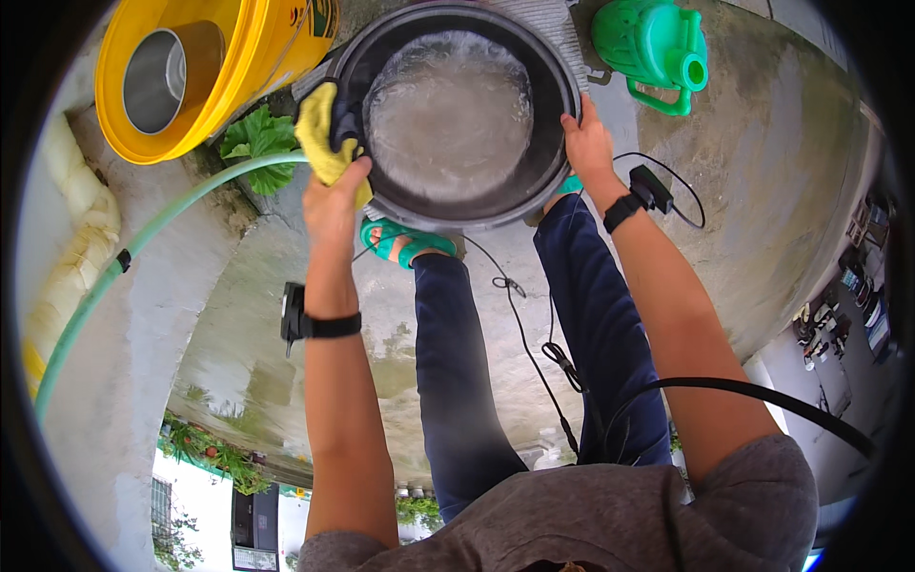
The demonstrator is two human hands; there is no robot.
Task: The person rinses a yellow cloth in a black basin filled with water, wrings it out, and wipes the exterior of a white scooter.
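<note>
A round dark basin (465, 212) holds cloudy, rippling water (450, 121) in front of me. My left hand (330, 196) grips a yellow and black cloth item (314, 136) against the basin's left rim, its thumb at the edge. Whether that item is a glove or a rag I cannot tell. On the opposite side, my right hand (590, 139) grasps the right rim, fingers partly hidden by it. The basin lies above my feet in the picture; what supports it underneath is hidden.
At upper left a yellow bucket (250, 79) contains a metal cylindrical vessel (154, 82). A pale green hose (154, 222) curves towards the cloth, near a leafy plant (264, 146). A green plastic jug (647, 43) stands at upper right. Black cables (525, 343) hang between my legs.
</note>
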